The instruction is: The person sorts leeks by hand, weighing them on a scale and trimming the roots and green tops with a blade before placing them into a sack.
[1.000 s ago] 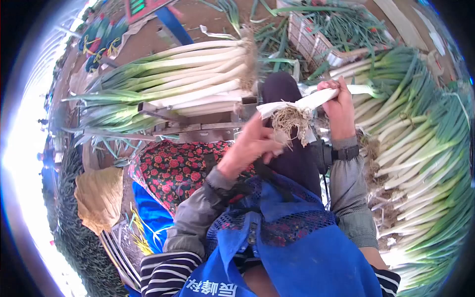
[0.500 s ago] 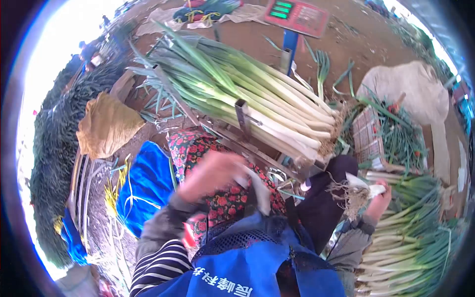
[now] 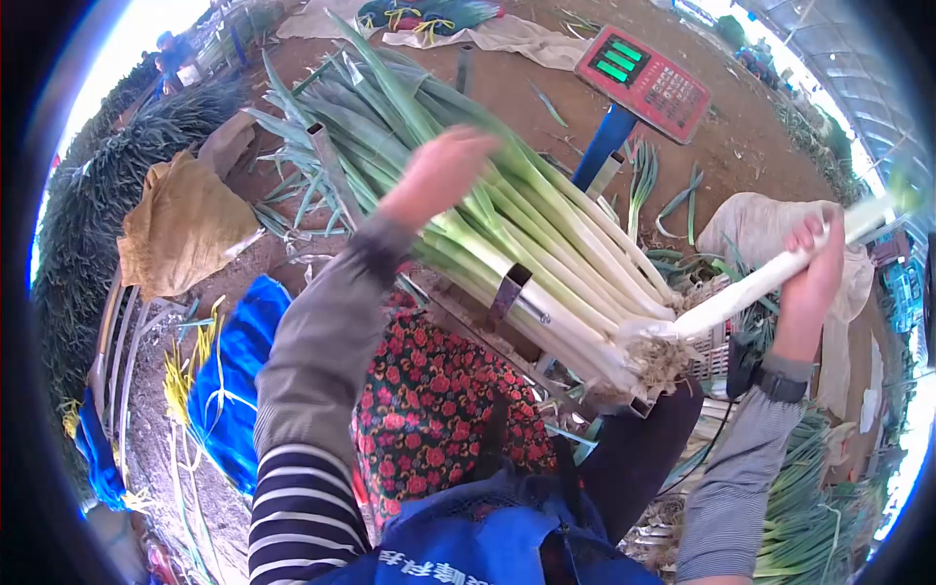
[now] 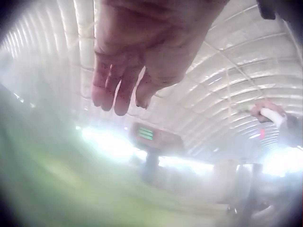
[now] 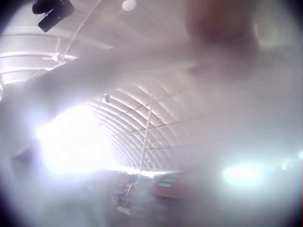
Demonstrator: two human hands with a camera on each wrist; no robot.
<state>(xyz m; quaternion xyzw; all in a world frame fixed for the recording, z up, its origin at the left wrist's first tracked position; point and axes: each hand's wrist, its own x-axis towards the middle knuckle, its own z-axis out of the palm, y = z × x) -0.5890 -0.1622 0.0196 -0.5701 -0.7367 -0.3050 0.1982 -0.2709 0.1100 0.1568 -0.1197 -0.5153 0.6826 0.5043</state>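
My right hand [image 3: 817, 268] grips a leek [image 3: 741, 288] around its white shaft. The root end of this leek overlaps the roots of the leek pile [image 3: 575, 263], while its green end points up and right. Over the green part of that pile, my left hand [image 3: 444, 174] stretches out with nothing in it. In the left wrist view the fingers of the left hand [image 4: 142, 56] extend fairly straight, and the right hand [image 4: 267, 109] shows far off with the pale leek shaft. The right wrist view is hazy.
A metal rack [image 3: 507, 292] holds the pile. Behind it stands a red scale display [image 3: 645, 83] on a blue post. More leeks [image 3: 804, 497] lie at lower right. A blue bundle [image 3: 234, 380] and a tan sack [image 3: 180, 229] are at left.
The left hand has left the leek's roots, passed over the lap and reached forward over the pile. The right hand has raised the leek, bringing its root end to the pile. The head view has turned.
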